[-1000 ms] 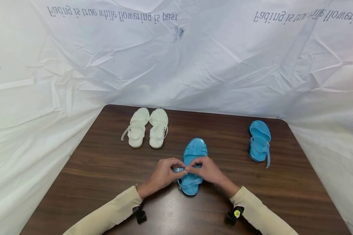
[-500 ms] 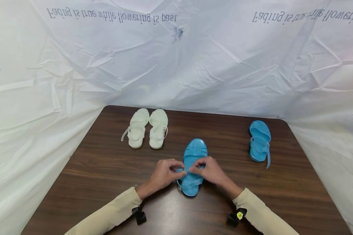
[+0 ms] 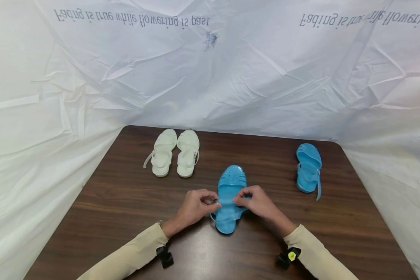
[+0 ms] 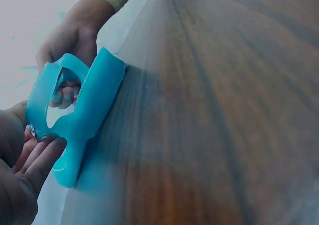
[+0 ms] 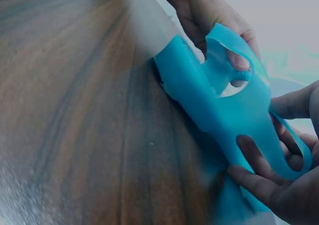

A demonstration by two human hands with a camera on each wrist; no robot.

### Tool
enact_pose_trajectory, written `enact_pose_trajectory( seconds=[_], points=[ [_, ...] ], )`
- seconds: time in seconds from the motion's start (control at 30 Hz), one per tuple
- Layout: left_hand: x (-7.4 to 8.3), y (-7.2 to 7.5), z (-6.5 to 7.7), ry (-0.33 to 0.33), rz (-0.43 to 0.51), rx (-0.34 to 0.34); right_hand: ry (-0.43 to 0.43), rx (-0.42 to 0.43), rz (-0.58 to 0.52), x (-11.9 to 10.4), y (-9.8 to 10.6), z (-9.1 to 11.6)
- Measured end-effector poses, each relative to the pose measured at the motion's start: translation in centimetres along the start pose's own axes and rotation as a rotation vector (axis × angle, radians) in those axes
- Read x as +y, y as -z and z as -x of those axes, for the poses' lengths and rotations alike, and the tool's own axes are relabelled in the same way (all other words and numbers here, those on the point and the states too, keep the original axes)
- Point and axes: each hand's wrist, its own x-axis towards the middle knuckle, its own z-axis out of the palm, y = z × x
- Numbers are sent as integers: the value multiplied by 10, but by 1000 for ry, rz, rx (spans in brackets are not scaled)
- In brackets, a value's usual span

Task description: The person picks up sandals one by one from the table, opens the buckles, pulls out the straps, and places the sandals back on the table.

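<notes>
A blue jelly sandal [image 3: 232,177] lies on the table, toe pointing away from me. Its small metal buckle [image 4: 33,131] is at my left hand [image 3: 195,204], which pinches it between thumb and fingers at the sandal's left side. On the other side, my right hand [image 3: 259,202] pinches the loose ankle strap [image 5: 302,153], which loops beside the fingers in the right wrist view. Part of the strap spans the sandal between both hands. The heel band [image 5: 259,80] stands up from the sole. The fingers hide whether the strap tip is threaded in the buckle.
A second blue sandal [image 3: 307,177] lies at the right back of the brown table [image 3: 126,182], its strap hanging loose. Two white sandals [image 3: 165,151] stand side by side at the left back. White printed sheeting [image 3: 210,77] hangs behind the table and along its sides.
My right hand has moved to the right, away from the left hand, widening the gap between them. The left hand stays nearly in place, and the buckle there now shows more.
</notes>
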Motion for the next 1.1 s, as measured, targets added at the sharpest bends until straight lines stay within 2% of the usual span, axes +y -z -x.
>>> enact_pose_trajectory(
  seconds=[0.27, 0.43, 0.53, 0.67, 0.8, 0.97, 1.1],
  points=[
    [-1, 2, 2, 20, 19, -1, -67, -9, -119, 4, 7, 7],
    [1, 2, 0, 34, 11, -37, -80, 17, -157, 2, 8, 7],
    [4, 2, -3, 35, -13, -54, -81, 52, -189, -2, 7, 6],
    [9, 1, -7, 34, -90, -51, -77, 83, -220, -9, 6, 3],
    [16, 0, -12, -9, -144, -59, -39, 72, -216, -17, 2, -2],
    [22, 3, -19, -106, -134, -81, 10, 57, -175, -24, -3, -8],
    [21, 10, -20, -128, -129, -70, 46, 68, -152, -23, -5, -9]
  ],
)
